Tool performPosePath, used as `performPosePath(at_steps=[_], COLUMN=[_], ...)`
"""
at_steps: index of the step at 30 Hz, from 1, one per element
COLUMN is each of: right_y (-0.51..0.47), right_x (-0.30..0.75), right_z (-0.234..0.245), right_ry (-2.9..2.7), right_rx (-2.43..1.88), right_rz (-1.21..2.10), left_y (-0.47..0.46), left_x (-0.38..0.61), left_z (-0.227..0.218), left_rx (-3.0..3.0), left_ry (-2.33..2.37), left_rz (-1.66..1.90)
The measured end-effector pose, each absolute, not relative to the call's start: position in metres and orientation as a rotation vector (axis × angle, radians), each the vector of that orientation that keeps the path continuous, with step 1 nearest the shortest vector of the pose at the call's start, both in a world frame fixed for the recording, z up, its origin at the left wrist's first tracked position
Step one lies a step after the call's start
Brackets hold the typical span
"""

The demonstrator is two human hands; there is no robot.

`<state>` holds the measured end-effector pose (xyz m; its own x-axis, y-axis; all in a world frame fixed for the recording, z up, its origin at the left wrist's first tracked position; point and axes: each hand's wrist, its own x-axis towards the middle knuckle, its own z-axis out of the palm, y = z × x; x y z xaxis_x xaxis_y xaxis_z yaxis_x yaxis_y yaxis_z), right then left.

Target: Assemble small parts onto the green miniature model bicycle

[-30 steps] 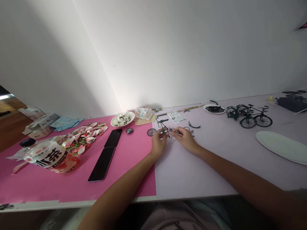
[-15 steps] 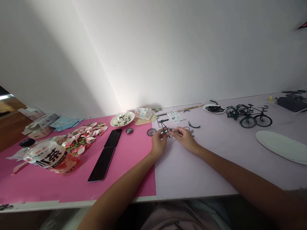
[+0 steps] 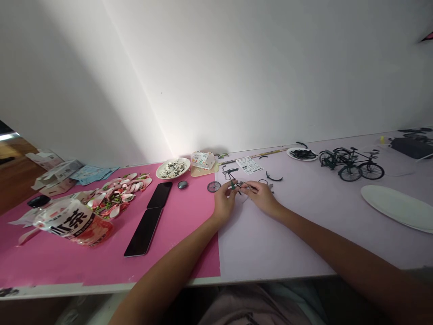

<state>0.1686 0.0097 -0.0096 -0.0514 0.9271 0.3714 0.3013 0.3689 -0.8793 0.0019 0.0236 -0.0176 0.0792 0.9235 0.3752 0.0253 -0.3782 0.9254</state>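
My left hand [image 3: 223, 199] pinches a small dark green model bicycle frame [image 3: 231, 176] that stands up from its fingertips. My right hand [image 3: 262, 196] meets it from the right, fingers pinched on a tiny metal part [image 3: 244, 185] at the frame's base. Both hands rest on the pale lilac table [image 3: 270, 243], just right of the pink mat [image 3: 101, 257]. A loose small wheel [image 3: 214, 186] lies left of my left hand. A printed sheet [image 3: 249, 164] and a curved black mudguard piece [image 3: 273, 177] lie just beyond the hands.
Finished model bicycles [image 3: 352, 163] stand at the back right beside a plate of black parts [image 3: 302, 153]. A large white plate [image 3: 399, 206] lies at the right edge. Two dark phones [image 3: 150, 217], a bowl [image 3: 173, 168], a snack bag [image 3: 72, 222] and wrappers [image 3: 118, 192] cover the pink mat.
My hands have shifted very slightly, the fingers working at the frame; nothing else on the table has moved.
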Motion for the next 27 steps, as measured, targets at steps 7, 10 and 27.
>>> performPosePath(at_steps=[7,10,27], right_y=[0.0107,0.0113,0.0105], right_x=[0.1694,0.1695,0.1689], right_z=[-0.0105,-0.0116,-0.0086], right_ry=[-1.624,-1.636,-1.661], right_rx=[-1.102,-1.086,-1.081], right_rz=[0.717,0.709,0.695], left_y=[0.0250,0.0245,0.0257], left_x=[0.0006,0.0007,0.0021], left_z=[-0.0190,-0.0187,-0.0227], left_rx=[1.607,1.614,1.608], left_ry=[0.955,0.956,0.949], left_rz=[1.399,1.401,1.390])
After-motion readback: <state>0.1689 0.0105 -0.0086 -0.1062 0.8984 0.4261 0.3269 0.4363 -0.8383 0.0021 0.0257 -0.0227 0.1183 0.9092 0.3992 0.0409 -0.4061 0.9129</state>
